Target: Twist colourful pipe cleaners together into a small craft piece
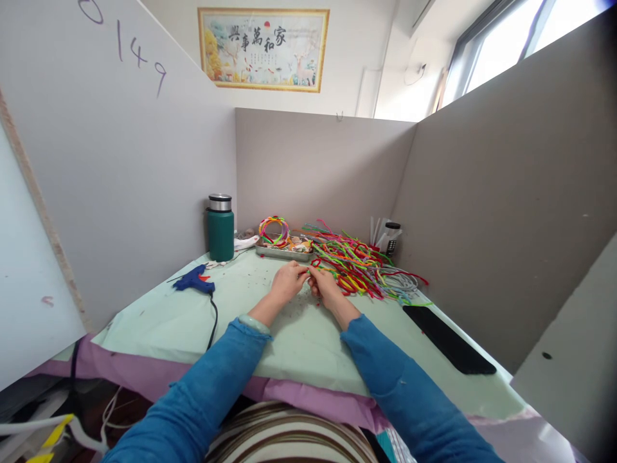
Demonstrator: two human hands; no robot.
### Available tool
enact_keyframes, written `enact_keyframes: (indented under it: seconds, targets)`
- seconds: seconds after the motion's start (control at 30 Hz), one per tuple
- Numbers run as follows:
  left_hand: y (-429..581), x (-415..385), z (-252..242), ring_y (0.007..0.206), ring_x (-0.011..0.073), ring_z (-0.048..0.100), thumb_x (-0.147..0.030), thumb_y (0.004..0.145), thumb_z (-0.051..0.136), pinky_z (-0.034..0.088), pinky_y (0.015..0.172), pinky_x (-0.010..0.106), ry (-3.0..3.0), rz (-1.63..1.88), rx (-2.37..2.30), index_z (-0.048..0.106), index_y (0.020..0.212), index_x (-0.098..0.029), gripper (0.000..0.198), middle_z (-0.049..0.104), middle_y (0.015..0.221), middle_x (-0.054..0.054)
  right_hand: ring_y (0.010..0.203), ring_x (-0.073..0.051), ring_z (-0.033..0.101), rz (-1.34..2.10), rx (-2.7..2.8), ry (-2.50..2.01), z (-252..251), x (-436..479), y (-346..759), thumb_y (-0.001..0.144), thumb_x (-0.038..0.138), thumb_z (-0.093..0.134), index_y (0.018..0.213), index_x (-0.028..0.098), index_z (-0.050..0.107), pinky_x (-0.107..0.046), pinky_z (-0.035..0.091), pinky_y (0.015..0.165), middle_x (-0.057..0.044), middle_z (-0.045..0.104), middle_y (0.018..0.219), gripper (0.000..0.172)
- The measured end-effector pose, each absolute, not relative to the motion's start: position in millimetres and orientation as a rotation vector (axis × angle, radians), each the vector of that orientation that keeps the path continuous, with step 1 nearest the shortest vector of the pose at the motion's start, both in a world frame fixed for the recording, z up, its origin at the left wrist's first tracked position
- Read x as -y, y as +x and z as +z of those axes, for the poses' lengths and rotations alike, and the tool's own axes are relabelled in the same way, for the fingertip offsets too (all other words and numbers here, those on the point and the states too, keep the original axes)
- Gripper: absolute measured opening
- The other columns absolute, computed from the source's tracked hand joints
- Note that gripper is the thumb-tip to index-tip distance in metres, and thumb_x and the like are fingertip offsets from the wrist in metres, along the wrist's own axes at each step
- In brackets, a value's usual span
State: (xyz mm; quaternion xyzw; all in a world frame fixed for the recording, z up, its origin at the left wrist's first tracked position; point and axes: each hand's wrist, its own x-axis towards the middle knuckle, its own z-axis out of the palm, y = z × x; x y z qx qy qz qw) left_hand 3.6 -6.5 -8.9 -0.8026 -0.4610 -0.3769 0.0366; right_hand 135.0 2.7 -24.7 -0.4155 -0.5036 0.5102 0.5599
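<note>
My left hand (pixel 289 281) and my right hand (pixel 325 284) meet over the middle of the table, fingertips nearly touching. Both are closed in a pinch on a thin fuzzy pipe cleaner, of which only a little red and green shows between the fingers. Most of it is hidden by the fingers. Just behind and right of my right hand spreads a tangled pile of coloured pipe cleaners (pixel 357 257). Beyond my left hand stands a metal tray (pixel 284 253) with small pieces in it and a ring of twisted coloured pipe cleaners (pixel 273 220).
A blue hot glue gun (pixel 194 280) with a black cord lies on the left. Behind it stands a green bottle (pixel 220 235). On the right lies a flat black mat (pixel 448 337). Clear sticks and a black-lidded container (pixel 391 238) stand at the back right. Grey partitions (pixel 318 167) enclose the table.
</note>
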Motion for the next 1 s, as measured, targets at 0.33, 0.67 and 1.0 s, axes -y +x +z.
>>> enact_keyframes:
  seconds: [0.33,0.67,1.0]
  targets:
    - [4.7,8.7,-5.6,0.079,0.0168,0.057,-0.033,0.088,0.04,0.04,0.071,0.025,-2.538,-0.879,1.537,0.069,0.09,-0.019,0.032,0.065,0.085,0.008,0.03,-0.005,0.033,1.189,1.193,-0.991,-25.2,-2.1,135.3,0.076,0.042,0.057,0.064,0.018,0.044,-0.019,0.021,0.03,0.005,0.046,0.046,0.03]
    - [5.1,12.6,-5.5,0.079,0.0166,0.06,-0.032,0.082,0.052,0.041,0.069,0.025,-2.434,-1.118,1.641,0.053,0.116,-0.021,0.036,0.067,0.087,0.006,0.032,-0.005,0.032,1.203,1.2,-0.986,-24.5,-1.7,135.1,0.075,0.044,0.058,0.063,0.019,0.043,-0.019,0.021,0.031,0.005,0.047,0.047,0.032]
    - [4.8,10.6,-5.3,0.081,0.0148,0.056,-0.031,0.082,0.053,0.041,0.076,0.025,-2.391,-1.217,1.501,0.068,0.089,-0.019,0.021,0.063,0.087,0.005,0.033,-0.005,0.032,1.221,1.189,-0.987,-22.2,1.1,134.7,0.073,0.048,0.059,0.065,0.018,0.046,-0.018,0.021,0.032,0.006,0.046,0.048,0.033]
